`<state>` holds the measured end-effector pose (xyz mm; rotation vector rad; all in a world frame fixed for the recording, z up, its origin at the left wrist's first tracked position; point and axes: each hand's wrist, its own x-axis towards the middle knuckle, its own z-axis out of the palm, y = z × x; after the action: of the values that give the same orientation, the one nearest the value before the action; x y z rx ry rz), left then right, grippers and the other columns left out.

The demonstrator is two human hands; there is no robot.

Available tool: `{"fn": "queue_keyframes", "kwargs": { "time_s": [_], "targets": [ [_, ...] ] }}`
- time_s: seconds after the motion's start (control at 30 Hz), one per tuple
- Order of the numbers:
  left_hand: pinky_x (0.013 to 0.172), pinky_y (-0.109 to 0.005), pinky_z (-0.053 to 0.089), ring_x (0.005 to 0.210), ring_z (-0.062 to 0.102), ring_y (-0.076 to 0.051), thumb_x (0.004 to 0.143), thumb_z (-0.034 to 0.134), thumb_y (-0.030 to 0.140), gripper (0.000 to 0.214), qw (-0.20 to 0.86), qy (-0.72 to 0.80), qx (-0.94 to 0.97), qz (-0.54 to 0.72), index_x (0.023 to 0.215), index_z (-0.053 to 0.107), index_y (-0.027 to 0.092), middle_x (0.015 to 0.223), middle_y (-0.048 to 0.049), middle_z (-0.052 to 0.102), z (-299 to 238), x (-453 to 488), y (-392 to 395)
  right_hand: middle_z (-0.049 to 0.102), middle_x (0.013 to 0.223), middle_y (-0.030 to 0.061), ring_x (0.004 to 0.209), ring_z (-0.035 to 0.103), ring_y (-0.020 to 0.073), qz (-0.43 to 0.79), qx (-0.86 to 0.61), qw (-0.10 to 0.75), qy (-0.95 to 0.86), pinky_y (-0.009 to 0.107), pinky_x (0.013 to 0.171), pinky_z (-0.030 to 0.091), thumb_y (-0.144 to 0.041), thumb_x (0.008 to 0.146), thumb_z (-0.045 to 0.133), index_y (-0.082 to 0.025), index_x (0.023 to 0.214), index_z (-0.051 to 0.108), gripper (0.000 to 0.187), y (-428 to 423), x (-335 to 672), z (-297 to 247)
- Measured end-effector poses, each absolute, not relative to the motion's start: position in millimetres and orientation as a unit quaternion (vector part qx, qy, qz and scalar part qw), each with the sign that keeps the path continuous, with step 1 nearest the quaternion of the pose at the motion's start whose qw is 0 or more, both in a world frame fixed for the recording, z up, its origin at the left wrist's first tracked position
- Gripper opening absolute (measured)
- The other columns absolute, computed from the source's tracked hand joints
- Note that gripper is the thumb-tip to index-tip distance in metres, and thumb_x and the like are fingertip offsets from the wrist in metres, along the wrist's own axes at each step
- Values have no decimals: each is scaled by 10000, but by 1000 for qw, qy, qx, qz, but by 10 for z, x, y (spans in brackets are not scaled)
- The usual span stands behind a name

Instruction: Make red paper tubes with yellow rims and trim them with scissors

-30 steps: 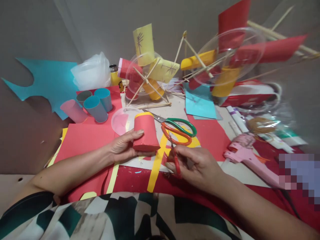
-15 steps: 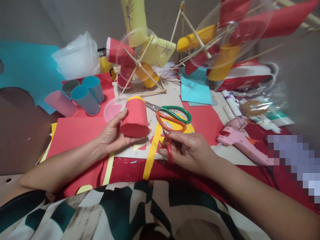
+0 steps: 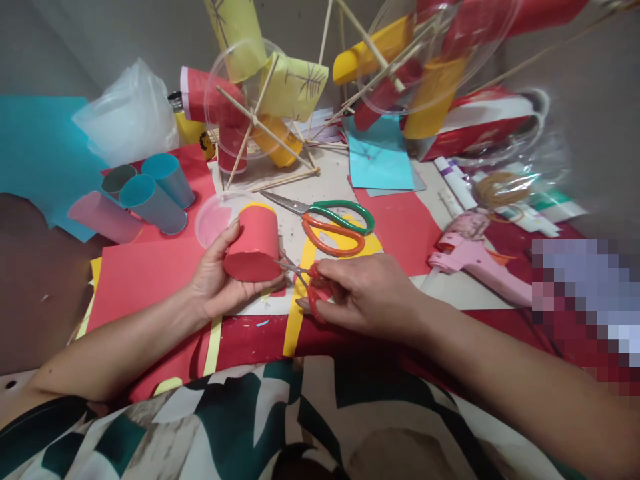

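My left hand point(image 3: 217, 277) is closed around a red paper cylinder point(image 3: 253, 235), its thumb on the side and its fingers beneath. The cylinder has a yellow rim at the far end and a flat red face toward me. In my right hand point(image 3: 357, 290) is a small pair of scissors with red handles point(image 3: 314, 293). Their blades are parted and reach the lower right edge of the cylinder. Just beyond lie larger scissors point(image 3: 325, 217) with one green and one orange handle. A yellow paper strip point(image 3: 295, 327) runs beneath the small scissors.
Blue, grey and pink paper tubes point(image 3: 160, 207) stand at left on red paper. Behind rise stick frames point(image 3: 255, 120) with paper blades and clear discs. A pink glue gun point(image 3: 475, 267) lies at right, near glue sticks and a plastic bag point(image 3: 525, 173).
The small scissors in my right hand have opened and moved left, up to the cylinder's lower edge. My left hand still holds the cylinder. The whole view has shifted slightly.
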<state>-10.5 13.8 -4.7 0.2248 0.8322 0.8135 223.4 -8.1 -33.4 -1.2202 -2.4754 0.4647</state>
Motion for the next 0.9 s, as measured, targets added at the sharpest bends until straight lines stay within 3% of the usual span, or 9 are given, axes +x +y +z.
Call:
{"fn": "queue_keyframes", "kwargs": {
  "time_s": [0.47, 0.63, 0.8, 0.9],
  "targets": [
    [707, -352, 650, 863, 754, -261, 904, 708, 496, 582, 842, 387, 117, 356, 1258, 580, 52, 1010, -189, 745, -221, -136, 66, 678, 614, 24, 531, 565, 137, 108, -393, 224, -885, 260, 540, 248, -371, 872, 609, -172, 777, 634, 222, -108, 2206, -388],
    [722, -375, 651, 835, 755, -255, 840, 792, 468, 555, 839, 384, 128, 364, 1178, 610, 67, 962, -158, 756, -280, -148, 46, 558, 535, -20, 476, 448, 94, 133, -375, 270, -877, 236, 511, 258, -293, 909, 566, -198, 687, 509, 248, -88, 2212, -427],
    [827, -404, 626, 835, 749, -257, 739, 873, 445, 606, 832, 399, 155, 354, 1142, 637, 58, 890, -144, 753, -351, -144, 33, 356, 515, -71, 461, 292, 67, 295, -414, 326, -797, 204, 447, 259, -376, 957, 554, -219, 644, 357, 402, -37, 2205, -487],
    [796, -397, 625, 821, 743, -251, 687, 906, 454, 645, 828, 405, 167, 351, 1135, 650, 67, 904, -141, 754, -360, -131, 24, 276, 528, -75, 491, 239, 73, 336, -437, 338, -763, 218, 442, 240, -452, 943, 594, -222, 621, 340, 470, -13, 2198, -515]
  ]
}}
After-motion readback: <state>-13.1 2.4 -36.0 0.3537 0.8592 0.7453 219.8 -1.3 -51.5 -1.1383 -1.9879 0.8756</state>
